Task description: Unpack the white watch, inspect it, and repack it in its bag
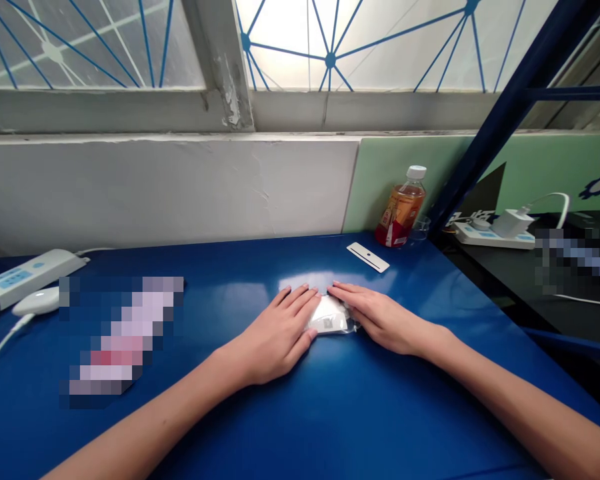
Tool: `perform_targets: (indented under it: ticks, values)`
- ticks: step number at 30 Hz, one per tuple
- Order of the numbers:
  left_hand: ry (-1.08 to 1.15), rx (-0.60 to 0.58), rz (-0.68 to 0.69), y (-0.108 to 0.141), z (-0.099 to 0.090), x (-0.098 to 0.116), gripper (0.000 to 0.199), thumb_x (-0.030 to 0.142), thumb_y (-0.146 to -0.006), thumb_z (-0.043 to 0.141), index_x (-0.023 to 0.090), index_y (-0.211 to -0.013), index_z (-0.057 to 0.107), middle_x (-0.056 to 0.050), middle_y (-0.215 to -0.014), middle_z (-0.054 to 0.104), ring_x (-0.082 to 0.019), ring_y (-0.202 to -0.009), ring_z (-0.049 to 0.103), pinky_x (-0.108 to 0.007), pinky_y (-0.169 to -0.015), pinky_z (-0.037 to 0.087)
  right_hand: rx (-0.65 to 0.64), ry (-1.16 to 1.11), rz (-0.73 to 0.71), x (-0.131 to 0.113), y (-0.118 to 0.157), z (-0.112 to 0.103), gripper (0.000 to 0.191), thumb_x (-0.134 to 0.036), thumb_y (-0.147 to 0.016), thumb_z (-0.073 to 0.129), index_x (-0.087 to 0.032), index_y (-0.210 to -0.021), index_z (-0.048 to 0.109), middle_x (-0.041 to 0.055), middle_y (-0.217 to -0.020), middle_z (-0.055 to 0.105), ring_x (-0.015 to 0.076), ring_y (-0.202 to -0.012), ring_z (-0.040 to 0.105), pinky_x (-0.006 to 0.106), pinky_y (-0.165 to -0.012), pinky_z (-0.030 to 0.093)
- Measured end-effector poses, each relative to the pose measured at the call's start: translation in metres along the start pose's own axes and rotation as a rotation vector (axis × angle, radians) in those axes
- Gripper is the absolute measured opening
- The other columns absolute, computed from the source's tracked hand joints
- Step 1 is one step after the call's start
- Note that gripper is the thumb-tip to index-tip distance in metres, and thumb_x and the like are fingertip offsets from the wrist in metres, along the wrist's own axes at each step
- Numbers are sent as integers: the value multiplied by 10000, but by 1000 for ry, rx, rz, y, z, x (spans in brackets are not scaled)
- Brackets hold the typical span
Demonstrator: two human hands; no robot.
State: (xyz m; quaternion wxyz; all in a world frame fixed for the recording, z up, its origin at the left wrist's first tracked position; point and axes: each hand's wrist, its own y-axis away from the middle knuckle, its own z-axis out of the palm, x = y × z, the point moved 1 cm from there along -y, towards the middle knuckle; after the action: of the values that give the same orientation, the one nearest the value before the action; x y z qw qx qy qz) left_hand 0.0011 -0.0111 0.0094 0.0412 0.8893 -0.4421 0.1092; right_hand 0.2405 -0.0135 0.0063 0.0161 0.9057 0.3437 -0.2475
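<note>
A small white packet in clear plastic wrap lies on the blue tabletop between my hands. My left hand rests palm down at its left side, fingers stretched out and thumb along the near edge. From the right, my right hand lies over the packet's edge with its fingers extended and close together. Both hands touch the packet, and neither is wrapped round it. Parts of the packet are hidden under the fingers.
A white card with a slot lies beyond my right hand. Behind it stands a drink bottle beside a small clear cup. To the left are a power strip, a white charger and a blurred-out object. A blue post rises at right.
</note>
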Motion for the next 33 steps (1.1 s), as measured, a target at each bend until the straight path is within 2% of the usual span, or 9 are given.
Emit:
perform_targets:
  ticks: [5,10,13,15,17,19,24,33]
  values:
    - [4,56,4,1,0,-1,529,295,-982,364,117,-1479,323,-147,-1542,359,-290,-1452,265,-503,-1183,212,30,-45,-66,6,0,-2,505,-114,-942,381,-146,-1441,455,147,-1454,498,258,-1370,439,456,-1102,415]
    - [-6,144,-99,2,-2,-1,516,197,-852,449,109,-1360,449,-152,-1431,502,-311,-1378,387,-532,-1174,225,152,89,-78,13,-1,-6,364,-171,-924,508,-201,-1255,655,124,-1413,548,301,-1322,490,503,-1068,440]
    - [-4,134,-123,2,-1,-1,464,236,-896,428,106,-1340,460,-163,-1439,487,-318,-1393,362,-523,-1173,231,173,132,-86,14,-3,-7,286,-280,-941,551,-203,-1162,716,126,-1360,595,316,-1295,511,508,-1040,466]
    - [3,114,-127,1,0,-2,499,357,-957,411,111,-1391,412,-172,-1494,420,-320,-1430,301,-516,-1175,224,177,131,-96,13,-3,-8,274,-303,-939,565,-197,-1126,734,134,-1331,617,317,-1285,520,504,-1031,477]
    - [2,107,-128,0,2,-3,640,525,-964,408,121,-1456,335,-179,-1539,348,-330,-1452,248,-518,-1171,225,182,120,-103,11,-3,-8,259,-280,-938,565,-205,-1117,738,134,-1331,617,316,-1285,519,509,-1028,478]
    - [-6,105,-127,0,4,-5,732,615,-947,400,127,-1482,298,-184,-1552,321,-336,-1457,233,-526,-1166,223,172,98,-106,10,-3,-7,270,-249,-941,552,-217,-1148,723,128,-1355,599,310,-1299,508,515,-1037,467]
    - [-3,134,-132,0,4,-5,647,584,-977,374,133,-1441,364,-177,-1520,382,-319,-1438,287,-509,-1166,232,122,16,-108,8,-2,-4,333,-222,-909,581,-206,-1229,671,130,-1408,551,301,-1349,455,507,-1081,424]
    - [43,204,-92,-1,2,-3,530,535,-981,412,158,-1352,432,-155,-1404,515,-319,-1368,392,-513,-1139,297,115,-107,-94,1,-2,0,326,-232,-870,641,-198,-1194,663,138,-1398,556,315,-1353,444,527,-1076,421]
